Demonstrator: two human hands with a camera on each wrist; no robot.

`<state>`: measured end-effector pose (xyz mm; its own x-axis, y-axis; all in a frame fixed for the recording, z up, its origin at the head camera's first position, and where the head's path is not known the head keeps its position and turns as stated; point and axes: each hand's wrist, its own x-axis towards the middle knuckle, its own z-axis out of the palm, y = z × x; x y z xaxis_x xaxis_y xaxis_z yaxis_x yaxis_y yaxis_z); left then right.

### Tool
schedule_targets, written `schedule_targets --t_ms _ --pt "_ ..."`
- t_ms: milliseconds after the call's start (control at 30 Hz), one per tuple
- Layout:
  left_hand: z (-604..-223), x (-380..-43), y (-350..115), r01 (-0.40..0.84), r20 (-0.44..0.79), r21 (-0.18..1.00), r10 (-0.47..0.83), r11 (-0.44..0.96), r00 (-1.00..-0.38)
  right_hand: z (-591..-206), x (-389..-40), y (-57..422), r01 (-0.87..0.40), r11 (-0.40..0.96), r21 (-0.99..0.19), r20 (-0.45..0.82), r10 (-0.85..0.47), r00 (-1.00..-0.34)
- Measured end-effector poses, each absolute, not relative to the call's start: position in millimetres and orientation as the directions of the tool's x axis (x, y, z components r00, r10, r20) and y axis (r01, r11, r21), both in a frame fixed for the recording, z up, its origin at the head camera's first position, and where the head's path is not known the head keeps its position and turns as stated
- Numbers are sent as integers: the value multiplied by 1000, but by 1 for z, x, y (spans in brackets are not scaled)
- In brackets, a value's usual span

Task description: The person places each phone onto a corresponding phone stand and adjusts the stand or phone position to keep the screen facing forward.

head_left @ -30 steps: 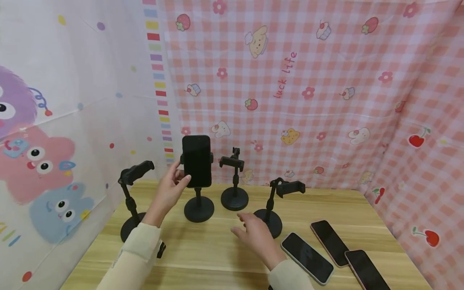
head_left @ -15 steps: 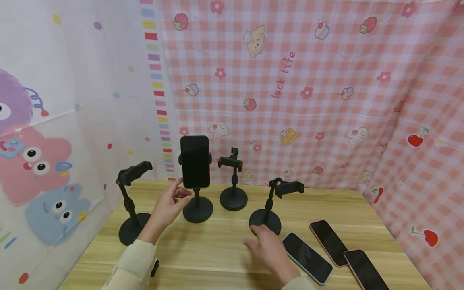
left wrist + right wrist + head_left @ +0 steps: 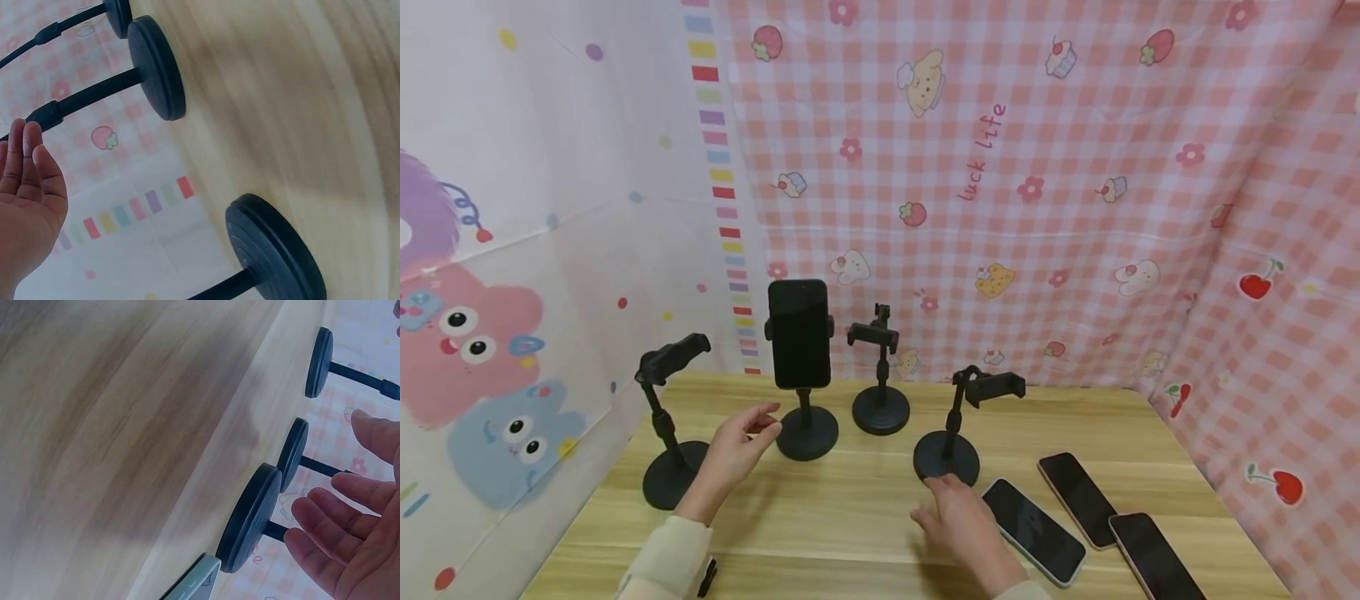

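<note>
A black phone (image 3: 800, 333) stands upright in the clamp of a round-based phone stand (image 3: 807, 435), left of centre. My left hand (image 3: 735, 450) hovers just in front and to the left of that stand, holding nothing, fingers relaxed. In the left wrist view the left hand (image 3: 31, 206) shows its loosely bent fingers close to a stand's stem. My right hand (image 3: 964, 527) is over the table, in front of another phone stand (image 3: 947, 457) whose clamp holds no phone. Its fingers are spread and grip nothing in the right wrist view, where the hand (image 3: 356, 531) appears beside the stand bases.
Two more phone stands without phones stand at the far left (image 3: 673, 475) and back centre (image 3: 881, 410). Near the right hand lies a phone with a pale case (image 3: 1033, 532). Further right are two pink-edged phones (image 3: 1077, 500), (image 3: 1156, 557) on the wooden table (image 3: 842, 533).
My left hand has let go of the phone in the stand and drawn back down and to the left. My right hand has moved right and nearer me. The phone stays upright in its clamp.
</note>
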<state>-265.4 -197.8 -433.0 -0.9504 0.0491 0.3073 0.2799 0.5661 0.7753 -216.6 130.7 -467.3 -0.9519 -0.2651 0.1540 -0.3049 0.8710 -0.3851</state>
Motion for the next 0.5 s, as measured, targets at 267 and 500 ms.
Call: schedule_targets --t_ms 267,500 --pt "-437 -260 -202 209 244 786 18 581 -970 -468 -213 135 -287 888 -359 151 -249 -957" --pt "-442 -260 -205 196 249 768 -2 609 -969 -469 -213 139 -240 916 -322 99 -219 -971"
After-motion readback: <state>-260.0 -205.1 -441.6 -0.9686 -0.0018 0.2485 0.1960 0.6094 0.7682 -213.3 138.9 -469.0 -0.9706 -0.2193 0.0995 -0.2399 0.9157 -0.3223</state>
